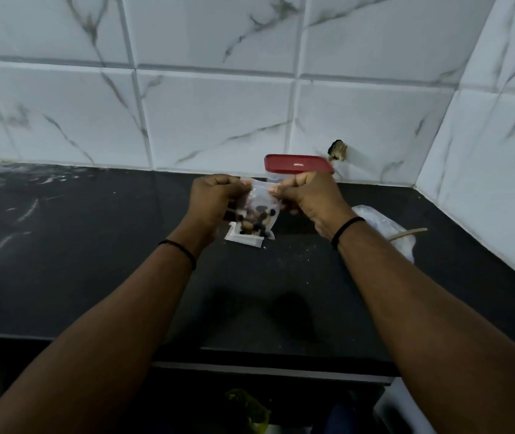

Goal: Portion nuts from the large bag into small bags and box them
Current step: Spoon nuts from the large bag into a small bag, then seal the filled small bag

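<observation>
Head view, I see both hands raised over the dark counter [93,245], close together, holding one small clear bag [260,211] between them. Left hand [215,198] has fingers curled into a fist, pinching the bag's top left corner. Right hand [307,195] is curled the same way, pinching the top right corner, thumb tip on the plastic. The bag hangs down from the two grips, with mixed dark and tan nuts [257,220] gathered in its lower half. I can't tell if the top edge is sealed, it's blurred. Just under the bag a small white flat thing [243,241] lies on the counter; can't tell what it is. Behind the hands, near the wall, a clear box with a red lid [298,164] on it. To the right of the right wrist a crumpled clear plastic bag [384,227] lies on the counter with a pale wooden stick [408,233] on it. Black band on each wrist. White marbled tiles [218,114] behind and on the right.
</observation>
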